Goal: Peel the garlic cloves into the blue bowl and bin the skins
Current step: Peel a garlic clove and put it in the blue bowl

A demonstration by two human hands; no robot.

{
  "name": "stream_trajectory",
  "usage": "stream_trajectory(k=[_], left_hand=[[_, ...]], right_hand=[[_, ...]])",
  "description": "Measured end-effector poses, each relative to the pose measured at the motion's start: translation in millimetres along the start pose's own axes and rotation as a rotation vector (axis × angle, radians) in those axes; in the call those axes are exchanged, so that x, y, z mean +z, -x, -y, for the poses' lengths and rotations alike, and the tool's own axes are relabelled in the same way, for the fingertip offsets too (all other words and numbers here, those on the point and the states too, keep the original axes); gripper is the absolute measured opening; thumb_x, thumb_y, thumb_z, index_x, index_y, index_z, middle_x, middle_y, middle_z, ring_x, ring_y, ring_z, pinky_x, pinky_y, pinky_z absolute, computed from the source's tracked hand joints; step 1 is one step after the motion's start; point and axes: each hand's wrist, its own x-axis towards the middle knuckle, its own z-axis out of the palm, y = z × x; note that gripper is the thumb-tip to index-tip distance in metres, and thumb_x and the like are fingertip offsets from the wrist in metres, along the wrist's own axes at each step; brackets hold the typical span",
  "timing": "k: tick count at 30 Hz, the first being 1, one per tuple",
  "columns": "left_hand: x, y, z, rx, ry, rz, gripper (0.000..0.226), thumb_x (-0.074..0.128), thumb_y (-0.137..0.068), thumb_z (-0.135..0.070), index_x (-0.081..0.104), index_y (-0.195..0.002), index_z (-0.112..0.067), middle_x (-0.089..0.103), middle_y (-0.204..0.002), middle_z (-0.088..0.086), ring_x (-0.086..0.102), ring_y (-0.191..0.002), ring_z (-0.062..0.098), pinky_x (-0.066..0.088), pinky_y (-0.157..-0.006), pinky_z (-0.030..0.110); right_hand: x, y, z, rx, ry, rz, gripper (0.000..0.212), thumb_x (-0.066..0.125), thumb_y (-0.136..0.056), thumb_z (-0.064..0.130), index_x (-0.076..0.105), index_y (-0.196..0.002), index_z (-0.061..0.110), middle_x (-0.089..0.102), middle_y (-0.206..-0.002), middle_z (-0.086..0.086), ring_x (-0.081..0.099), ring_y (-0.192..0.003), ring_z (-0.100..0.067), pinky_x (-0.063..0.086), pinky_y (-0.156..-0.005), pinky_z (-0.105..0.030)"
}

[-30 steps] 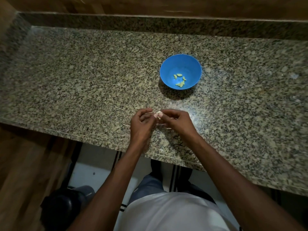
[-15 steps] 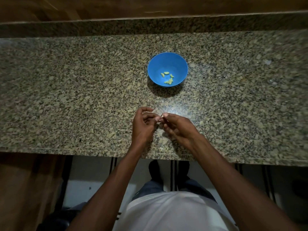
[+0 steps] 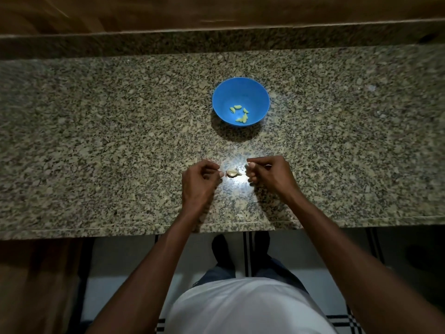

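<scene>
1. Tabletop: speckled granite, dim light, one bright patch near the front edge between the hands.
2. Left hand: over the tabletop near the front edge, fingers curled, fingertips pinching the left end of a clove.
3. Clove: pale, partly skinned, lies in the bright patch between the two hands. Whether it rests on the tabletop or is held just above it cannot be told.
4. Right hand: just right of the clove, fingers curled in with thumb and forefinger tips together. A pale bit shows at those fingertips, next to the clove's right end; too small to tell whether it is skin, or whether the hand touches the clove itself.
5. Bowl: blue, upright on the tabletop, beyond the hands and well apart from them, slightly right of centre. It holds a handful of peeled cloves, yellowish, scattered on the bottom.
6. Behind the tabletop: a low granite upstand, then a wood wall.
7. Below the front edge: white shirt, dark trousers, pale floor with dark stripes.
</scene>
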Motion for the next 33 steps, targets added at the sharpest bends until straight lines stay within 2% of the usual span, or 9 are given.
stream_trajectory(k=[2,8,11,15,19,23,26,29,33], left_hand=[[-2,-3,1,0.05,-0.067,-0.022,0.012,0.083,-0.087,-0.016,0.078,-0.097,-0.018,0.076,-0.084,-0.009,0.071,-0.078,-0.002,0.059,-0.067,0.019],[-2,-19,8,0.175,-0.215,-0.016,0.021,0.072,-0.091,-0.012,0.076,-0.111,-0.017,0.074,-0.103,-0.004,0.069,-0.094,0.009,0.061,-0.085,0.036],[0,-27,11,0.21,-0.287,0.061,0.04,0.076,-0.091,-0.02,0.068,-0.13,-0.013,0.056,-0.131,0.002,0.049,-0.118,0.01,0.044,-0.102,0.013],[1,-39,18,0.233,-0.478,0.115,0.056,0.075,-0.092,-0.032,0.06,-0.142,-0.01,0.046,-0.149,0.015,0.035,-0.142,0.029,0.036,-0.112,0.038],[3,-38,26,0.264,-0.464,0.089,0.05,0.071,-0.096,-0.029,0.06,-0.141,-0.01,0.045,-0.152,0.015,0.035,-0.143,0.03,0.038,-0.113,0.042],[5,-37,32,0.27,-0.457,0.087,0.049,0.07,-0.097,-0.029,0.06,-0.141,-0.01,0.044,-0.154,0.014,0.036,-0.144,0.031,0.037,-0.114,0.044],[6,-36,32,0.274,-0.448,0.091,0.048,0.069,-0.098,-0.029,0.06,-0.141,-0.01,0.043,-0.154,0.013,0.036,-0.144,0.03,0.037,-0.113,0.044],[6,-36,33,0.274,-0.44,0.096,0.047,0.068,-0.098,-0.03,0.059,-0.141,-0.011,0.042,-0.154,0.012,0.035,-0.145,0.031,0.039,-0.114,0.047],[6,-35,33,0.267,-0.434,0.097,0.048,0.068,-0.098,-0.029,0.059,-0.141,-0.011,0.041,-0.155,0.013,0.034,-0.146,0.031,0.041,-0.114,0.048]], right_hand=[[-1,-1,4,0.034,-0.034,0.01,0.019,0.067,-0.101,0.002,0.074,-0.116,-0.006,0.073,-0.081,-0.021,0.065,-0.065,-0.022,0.064,-0.077,-0.048],[-11,-1,11,0.027,-0.024,0.013,0.017,0.074,-0.093,-0.004,0.075,-0.109,-0.005,0.077,-0.091,-0.026,0.076,-0.076,-0.031,0.066,-0.08,-0.049],[-11,-7,11,-0.103,0.279,-0.012,0.026,0.076,-0.093,0.006,0.075,-0.118,0.002,0.08,-0.091,-0.011,0.079,-0.078,-0.019,0.066,-0.078,-0.037],[0,-9,17,-0.276,0.606,-0.02,0.017,0.075,-0.093,0.002,0.08,-0.109,0.001,0.079,-0.099,-0.013,0.072,-0.077,-0.011,0.056,-0.068,-0.018],[5,-10,13,-0.415,0.771,-0.025,0.012,0.075,-0.09,-0.005,0.081,-0.098,0.0,0.074,-0.093,-0.012,0.066,-0.077,-0.015,0.056,-0.069,-0.026],[6,-9,8,-0.414,0.95,-0.044,0.02,0.07,-0.086,-0.008,0.077,-0.082,0.01,0.068,-0.081,-0.002,0.065,-0.069,-0.015,0.055,-0.057,-0.031],[9,-13,12,-0.437,1.017,-0.011,0.016,0.064,-0.091,-0.001,0.076,-0.085,0.008,0.063,-0.084,-0.002,0.06,-0.07,-0.016,0.044,-0.053,-0.024],[10,-16,13,-0.5,1.102,0.015,0.016,0.059,-0.095,0.003,0.074,-0.089,0.005,0.065,-0.084,-0.009,0.065,-0.072,-0.024,0.057,-0.061,-0.039],[10,-16,10,-0.559,1.15,0.039,0.017,0.058,-0.097,0.003,0.071,-0.086,0.003,0.064,-0.082,-0.014,0.063,-0.068,-0.027,0.056,-0.059,-0.045]])
